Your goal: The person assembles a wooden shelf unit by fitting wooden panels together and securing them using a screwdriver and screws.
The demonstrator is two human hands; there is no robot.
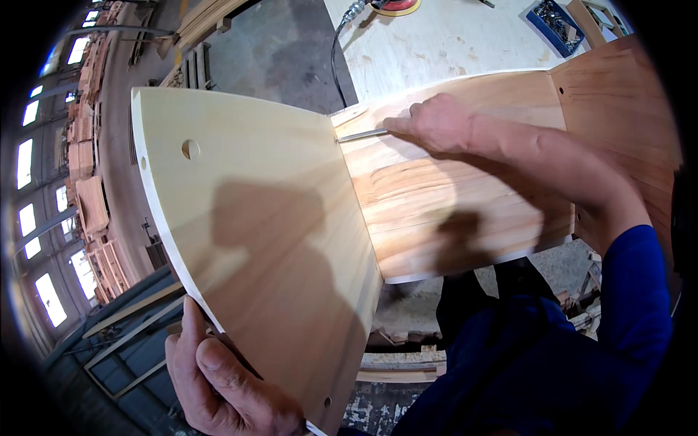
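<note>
Along the near left edge of a pale wooden side panel (254, 152), my left hand (229, 385) is closed, thumb and fingers gripping the white-edged board. The panel has round holes and stands at an angle to a lower wooden board (422, 196). At the far end of their joint, my right hand (440, 123) pinches a thin, shiny metal rod (363, 135). The rod lies nearly level, its tip meeting the side panel near the corner. Whether that tip sits in a hole cannot be made out.
A darker wooden panel (618, 109) rises on the right. Behind lies a white worktop (451, 43) with a blue bin of small hardware (555, 27), a round red-and-yellow tool (396, 7) and its hose (336, 65). Stacked timber (91, 196) lines the left; wood pieces lie below.
</note>
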